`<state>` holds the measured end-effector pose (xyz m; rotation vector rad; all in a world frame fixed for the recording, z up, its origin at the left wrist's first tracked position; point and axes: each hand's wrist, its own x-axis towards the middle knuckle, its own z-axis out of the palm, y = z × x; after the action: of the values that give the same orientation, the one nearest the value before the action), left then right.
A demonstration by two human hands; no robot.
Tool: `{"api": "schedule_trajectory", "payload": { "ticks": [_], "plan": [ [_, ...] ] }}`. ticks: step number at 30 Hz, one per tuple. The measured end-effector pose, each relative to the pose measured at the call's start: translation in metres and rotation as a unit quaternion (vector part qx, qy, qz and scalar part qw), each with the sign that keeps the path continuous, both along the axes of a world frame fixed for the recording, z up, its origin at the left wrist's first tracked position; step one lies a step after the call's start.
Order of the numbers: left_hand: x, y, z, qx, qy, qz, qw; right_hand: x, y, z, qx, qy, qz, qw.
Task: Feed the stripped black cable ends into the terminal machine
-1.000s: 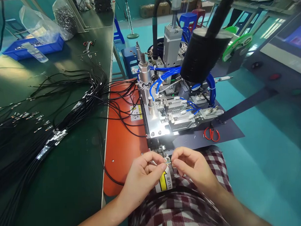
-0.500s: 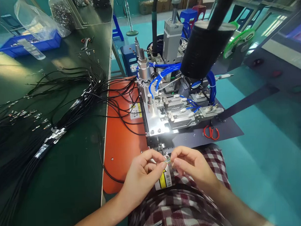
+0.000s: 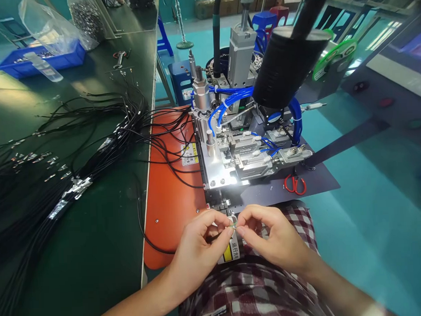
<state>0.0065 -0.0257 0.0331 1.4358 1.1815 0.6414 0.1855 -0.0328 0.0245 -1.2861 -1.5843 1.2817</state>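
Observation:
My left hand [image 3: 201, 243] is closed in a pinch around the end of a black cable [image 3: 154, 245], whose length trails left over the orange plate [image 3: 171, 224]. From the fingertips stick out thin coloured wires [image 3: 234, 225], greenish and pale. My right hand [image 3: 277, 236] pinches the tips of these wires between thumb and forefinger, close against the left fingertips. Both hands are over a white and yellow label [image 3: 231, 252] at the near end of the machine [image 3: 252, 161]. The fingers partly hide the wires, so their number is unclear.
Several black cables [image 3: 169, 155] lie across the plate to the machine, from a large bundle [image 3: 103, 152] on the dark green table [image 3: 106, 254]. Red-handled scissors [image 3: 295, 185] lie on the grey base. A black cylinder [image 3: 290, 65] overhangs the machine. A blue tray [image 3: 37, 60] sits far left.
My right hand has shifted slightly left, and its fingertips are nearer my left ones. Less of the coloured wires shows between them. My left hand is nearly still.

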Motion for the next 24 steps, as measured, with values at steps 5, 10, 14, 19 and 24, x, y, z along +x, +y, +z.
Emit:
{"api": "schedule_trajectory", "payload": {
  "ticks": [5,10,14,19,24],
  "plan": [
    [0.0,-0.002,0.0,0.015,0.023,-0.023,0.999,0.003,0.008,-0.004,-0.196,0.139,0.034,0.97],
    [0.001,-0.001,0.005,-0.021,-0.011,-0.036,0.999,0.003,0.012,-0.016,-0.312,0.256,0.069,0.912],
    [0.001,0.001,0.009,-0.065,-0.046,-0.057,0.995,0.005,0.015,-0.019,-0.326,0.279,0.09,0.899],
    [0.001,0.005,0.01,-0.122,-0.057,-0.062,0.989,0.009,0.022,-0.013,-0.258,0.252,0.148,0.921],
    [0.001,0.007,0.005,-0.131,-0.043,-0.018,0.99,0.008,0.024,-0.007,-0.183,0.186,0.133,0.956]
  ]
}}
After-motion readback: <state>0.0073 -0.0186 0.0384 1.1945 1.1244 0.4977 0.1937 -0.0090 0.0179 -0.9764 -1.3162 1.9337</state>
